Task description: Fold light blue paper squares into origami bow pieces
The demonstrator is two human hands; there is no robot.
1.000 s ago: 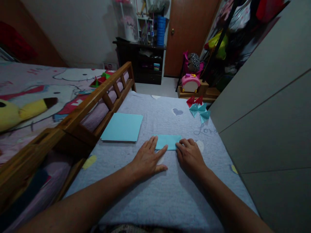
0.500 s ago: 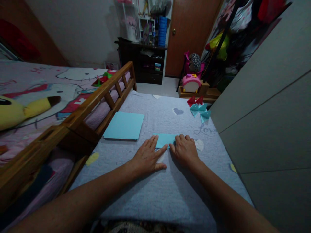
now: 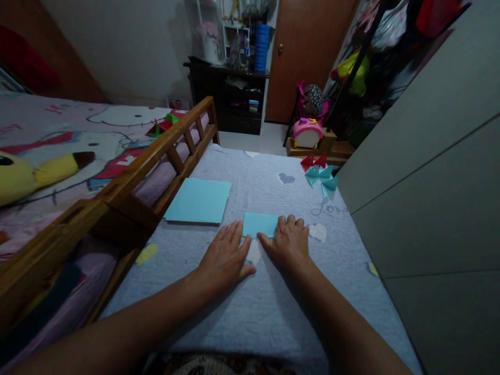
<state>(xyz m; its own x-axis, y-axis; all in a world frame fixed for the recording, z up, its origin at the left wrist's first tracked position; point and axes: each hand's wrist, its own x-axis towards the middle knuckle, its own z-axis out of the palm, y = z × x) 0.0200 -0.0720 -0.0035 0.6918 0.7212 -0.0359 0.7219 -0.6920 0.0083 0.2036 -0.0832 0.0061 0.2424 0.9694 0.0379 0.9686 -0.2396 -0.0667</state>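
Note:
A folded light-blue paper [image 3: 260,224], now a narrow rectangle, lies flat on the bedding before me. My right hand [image 3: 291,242] grips its right end, with fingers curled over the top and the thumb at the near edge. That end of the paper is hidden under the fingers. My left hand [image 3: 226,252] rests flat with fingers stretched out, its fingertips at the paper's left edge. Beyond it and to the left sits a stack of light-blue square paper [image 3: 198,200].
Folded light-blue paper shapes [image 3: 322,176] and red ones [image 3: 313,161] stand at the bed's far right. A wooden bed rail [image 3: 156,159] borders the left side, a pale cabinet [image 3: 437,172] the right. Past the foot are a pink toy case [image 3: 308,134] and a dark shelf [image 3: 228,96].
My left hand has slid left off the paper to its edge. The right hand has shifted slightly left, its thumb moving along the near edge. More of the paper's left part shows.

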